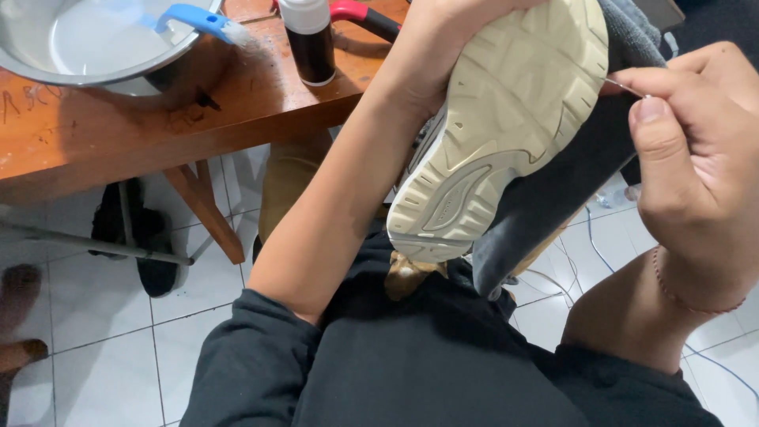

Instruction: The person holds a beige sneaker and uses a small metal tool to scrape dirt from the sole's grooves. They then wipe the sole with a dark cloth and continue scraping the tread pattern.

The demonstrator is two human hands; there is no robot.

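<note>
A shoe with a cream rubber sole (506, 119) is held sole-up in front of me. My left hand (435, 39) grips it from behind the upper, near the toe end. At the sole's right edge a thin metal needle (624, 87) pokes out, pinched between the thumb and fingers of my right hand (696, 150). A dark grey cloth (561, 190) lies under and around the shoe.
A brown wooden table (158, 119) stands at the upper left with a metal basin (87, 39), a blue-handled brush (202, 22) and a dark bottle with a white cap (310, 39). A red and black handle (364, 17) lies beside the bottle. White floor tiles (103, 316) lie below.
</note>
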